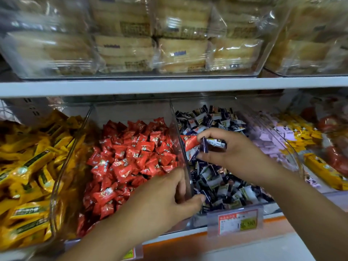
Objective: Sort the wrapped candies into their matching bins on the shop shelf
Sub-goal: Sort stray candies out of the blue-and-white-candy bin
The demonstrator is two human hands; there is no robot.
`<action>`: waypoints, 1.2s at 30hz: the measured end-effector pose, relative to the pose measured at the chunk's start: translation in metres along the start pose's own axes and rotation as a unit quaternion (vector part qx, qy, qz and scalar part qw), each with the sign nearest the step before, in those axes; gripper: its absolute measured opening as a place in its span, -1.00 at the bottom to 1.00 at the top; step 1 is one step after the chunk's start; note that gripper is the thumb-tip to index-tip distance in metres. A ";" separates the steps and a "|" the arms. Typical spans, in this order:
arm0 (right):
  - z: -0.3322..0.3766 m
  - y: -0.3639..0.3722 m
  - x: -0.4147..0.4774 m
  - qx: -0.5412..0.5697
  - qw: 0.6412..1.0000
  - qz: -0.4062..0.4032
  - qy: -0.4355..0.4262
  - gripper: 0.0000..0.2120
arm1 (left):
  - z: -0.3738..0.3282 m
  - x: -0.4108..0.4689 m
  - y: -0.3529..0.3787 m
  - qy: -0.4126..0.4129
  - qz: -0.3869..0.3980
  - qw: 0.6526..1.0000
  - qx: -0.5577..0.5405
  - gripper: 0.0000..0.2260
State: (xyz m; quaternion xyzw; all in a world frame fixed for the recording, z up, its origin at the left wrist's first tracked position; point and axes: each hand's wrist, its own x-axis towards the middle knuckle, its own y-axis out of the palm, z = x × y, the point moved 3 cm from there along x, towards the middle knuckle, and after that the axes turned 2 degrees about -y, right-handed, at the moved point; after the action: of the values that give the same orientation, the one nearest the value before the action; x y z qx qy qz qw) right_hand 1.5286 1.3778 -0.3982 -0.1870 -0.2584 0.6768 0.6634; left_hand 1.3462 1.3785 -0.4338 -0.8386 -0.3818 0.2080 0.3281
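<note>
Right grip [233,151] clamped a red candy [190,142] and a dark-blue candy [204,145] together, above the blue bin [216,104] by its left wall; left grip [163,200] curled round that clear wall [174,121] near the front edge of the shelf [180,236]; risk: two-piece pinch could slip, red one falling among blues, not into red bin [131,110].

The left forearm enters from 7 o'clock and slants up towards the centre. The left hand [165,200] lies just below centre at 6 o'clock, its back to the camera, and its curled fingers [178,179] and thumb grip the clear bin wall [185,162] from either side. The right forearm comes in from 4 o'clock. The right hand [235,153], at 3 o'clock from centre, points left and pinches two wrapped candies [191,143], one red and one dark blue.
</note>
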 end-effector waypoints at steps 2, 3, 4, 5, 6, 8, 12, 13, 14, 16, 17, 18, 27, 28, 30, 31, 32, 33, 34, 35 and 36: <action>0.005 0.004 0.005 -0.011 1.000 0.012 -0.011 -0.79 | 0.001 0.001 0.000 0.001 0.000 1.000 -0.005 -0.62; 0.008 0.006 0.007 -0.015 1.000 0.016 -0.014 -0.77 | 0.001 0.001 0.000 0.003 0.000 1.000 -0.009 -0.62; 0.009 0.007 0.008 -0.017 1.000 0.017 -0.012 -0.75 | 0.001 0.001 0.000 0.005 0.000 1.000 -0.011 -0.62; 0.011 0.007 0.009 -0.021 1.000 0.015 -0.011 -0.73 | 0.002 0.001 0.001 0.006 0.000 1.000 -0.012 -0.62; 0.012 0.007 0.009 -0.024 1.000 0.013 -0.014 -0.71 | 0.002 0.001 0.001 0.007 0.000 1.000 -0.013 -0.63; 0.014 0.007 0.009 -0.033 0.999 0.015 -0.025 -0.70 | 0.003 0.001 0.001 0.006 0.001 1.000 -0.014 -0.63; 0.014 0.008 0.007 -0.040 0.998 0.031 -0.029 -0.68 | 0.004 0.002 0.001 0.004 0.000 1.000 -0.007 -0.61; 0.014 0.009 0.007 -0.042 0.998 0.032 -0.031 -0.67 | 0.004 0.003 0.001 0.004 0.000 1.000 -0.007 -0.61; 0.014 0.009 0.007 -0.044 0.998 0.032 -0.032 -0.66 | 0.004 0.003 0.002 0.004 0.001 1.000 -0.009 -0.61; 0.013 0.010 0.007 -0.052 0.998 0.028 -0.034 -0.63 | 0.004 0.002 0.002 0.004 0.001 1.000 -0.011 -0.61; 0.012 0.010 0.007 -0.057 0.997 0.026 -0.035 -0.62 | 0.004 0.002 0.002 0.004 0.001 1.000 -0.011 -0.61; 0.012 0.010 0.007 -0.061 0.997 0.025 -0.036 -0.61 | 0.004 0.002 0.002 0.003 0.002 1.000 -0.012 -0.61; 0.012 0.010 0.002 -0.046 0.998 0.029 -0.009 -0.70 | 0.004 0.002 0.002 -0.002 -0.001 1.000 0.001 -0.62; 0.010 0.010 0.001 -0.047 0.998 0.029 -0.005 -0.72 | 0.004 0.002 0.002 -0.002 -0.001 1.000 0.002 -0.62; 0.007 0.011 0.001 -0.033 0.999 0.032 0.002 -0.76 | 0.003 0.002 0.001 -0.001 -0.001 1.000 0.004 -0.62; 0.007 0.012 0.001 -0.006 0.999 0.038 0.004 -0.78 | 0.003 0.002 0.001 0.000 -0.001 1.000 0.004 -0.62; 0.007 0.012 0.001 0.023 0.999 0.046 0.004 -0.79 | 0.003 0.002 0.001 0.001 -0.001 1.000 0.004 -0.62; 0.007 0.013 0.001 0.040 0.998 0.052 0.001 -0.79 | 0.003 0.002 0.001 0.002 -0.002 1.000 0.002 -0.62; 0.007 0.013 0.001 0.042 0.998 0.054 0.000 -0.78 | 0.004 0.002 0.002 0.003 -0.002 1.000 0.000 -0.63; 0.007 0.012 0.001 0.036 0.998 0.055 0.001 -0.77 | 0.004 0.002 0.002 0.005 -0.001 1.000 -0.003 -0.63; 0.007 0.011 0.001 0.033 0.998 0.053 0.002 -0.76 | 0.004 0.002 0.002 0.007 0.000 1.000 -0.007 -0.63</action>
State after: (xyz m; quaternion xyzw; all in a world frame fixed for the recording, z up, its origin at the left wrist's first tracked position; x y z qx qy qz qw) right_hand 1.5153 1.3784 -0.3995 -0.1798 -0.2250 0.7186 0.6330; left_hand 1.3461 1.3808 -0.4381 -0.8421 -0.3815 0.1997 0.3248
